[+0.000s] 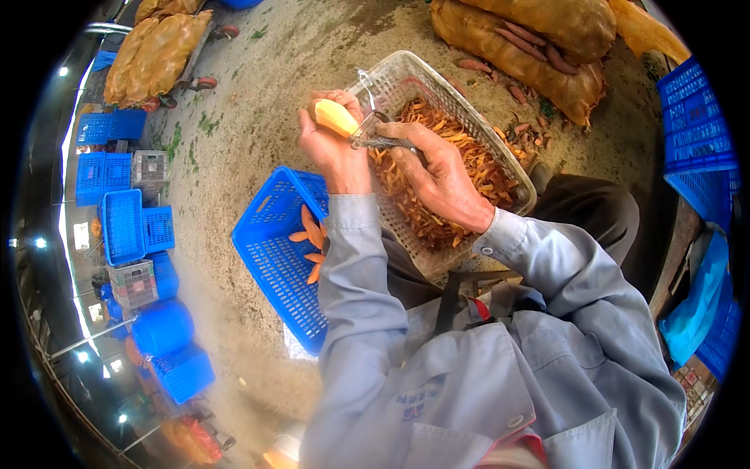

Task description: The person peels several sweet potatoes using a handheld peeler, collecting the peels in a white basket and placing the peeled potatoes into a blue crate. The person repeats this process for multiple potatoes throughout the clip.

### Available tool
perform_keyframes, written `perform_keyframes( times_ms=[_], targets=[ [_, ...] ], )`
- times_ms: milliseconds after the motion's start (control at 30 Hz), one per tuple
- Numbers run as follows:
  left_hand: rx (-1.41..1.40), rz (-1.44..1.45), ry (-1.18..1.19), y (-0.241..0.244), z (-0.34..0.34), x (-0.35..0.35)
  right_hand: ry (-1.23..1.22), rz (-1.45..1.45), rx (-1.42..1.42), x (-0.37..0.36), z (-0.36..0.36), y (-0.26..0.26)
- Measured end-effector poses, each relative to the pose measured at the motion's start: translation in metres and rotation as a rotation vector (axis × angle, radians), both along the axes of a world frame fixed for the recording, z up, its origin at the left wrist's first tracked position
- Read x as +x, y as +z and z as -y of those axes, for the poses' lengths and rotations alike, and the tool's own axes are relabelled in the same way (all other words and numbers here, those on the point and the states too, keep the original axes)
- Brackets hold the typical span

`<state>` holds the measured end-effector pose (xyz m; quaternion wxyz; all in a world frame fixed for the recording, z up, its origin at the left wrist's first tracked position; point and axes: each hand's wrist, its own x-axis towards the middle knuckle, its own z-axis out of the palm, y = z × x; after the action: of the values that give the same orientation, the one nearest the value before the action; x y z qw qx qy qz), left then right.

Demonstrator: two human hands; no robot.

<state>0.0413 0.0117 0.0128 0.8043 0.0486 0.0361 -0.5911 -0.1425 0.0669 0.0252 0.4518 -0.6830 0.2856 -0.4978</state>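
Observation:
My left hand grips a sweet potato, whose bare pale-orange flesh faces up. In my right hand is a metal peeler, its blade end against the lower end of the sweet potato. Both hands are above a whitish plastic crate heaped with orange and brown peelings. Beside my left forearm stands a blue plastic crate. Several peeled sweet potatoes lie in it, partly hidden by my sleeve.
Mesh sacks with unpeeled sweet potatoes lie beyond the whitish crate. Loose small roots are scattered on the concrete floor. Stacked blue crates line the left side; more blue crates stand at right. A loaded cart is far left.

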Motion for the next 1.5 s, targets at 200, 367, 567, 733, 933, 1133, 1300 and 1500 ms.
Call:
perform_keyframes(
  times_ms=[200, 367, 567, 733, 933, 1133, 1300, 1500],
  targets=[
    [-0.040, 0.042, 0.011, -0.009, 0.003, 0.010, -0.009, -0.132, 0.000, -0.004, 0.001, -0.011],
    [-0.054, 0.004, 0.057, 0.003, 0.000, 0.006, 0.055, -0.119, 0.317, -0.026, 0.001, -0.014],
    [-0.115, -0.032, 0.019, 0.004, 0.000, 0.003, 0.085, 0.020, 0.257, -0.025, 0.000, -0.008],
    [-0.128, -0.007, 0.012, 0.001, 0.002, 0.006, 0.033, 0.071, 0.130, -0.010, -0.011, 0.003],
    [-0.156, -0.043, 0.026, 0.009, -0.003, -0.004, 0.109, 0.177, 0.482, -0.002, -0.010, -0.006],
    [-0.161, 0.033, 0.031, 0.005, -0.002, 0.001, 0.015, -0.004, 0.124, -0.002, -0.015, -0.001],
    [-0.152, 0.030, 0.005, 0.003, -0.003, -0.004, 0.028, -0.006, 0.090, 0.003, -0.010, 0.014],
    [-0.132, 0.078, 0.002, -0.007, 0.000, 0.006, 0.015, -0.117, 0.052, 0.002, -0.010, 0.009]
  ],
)
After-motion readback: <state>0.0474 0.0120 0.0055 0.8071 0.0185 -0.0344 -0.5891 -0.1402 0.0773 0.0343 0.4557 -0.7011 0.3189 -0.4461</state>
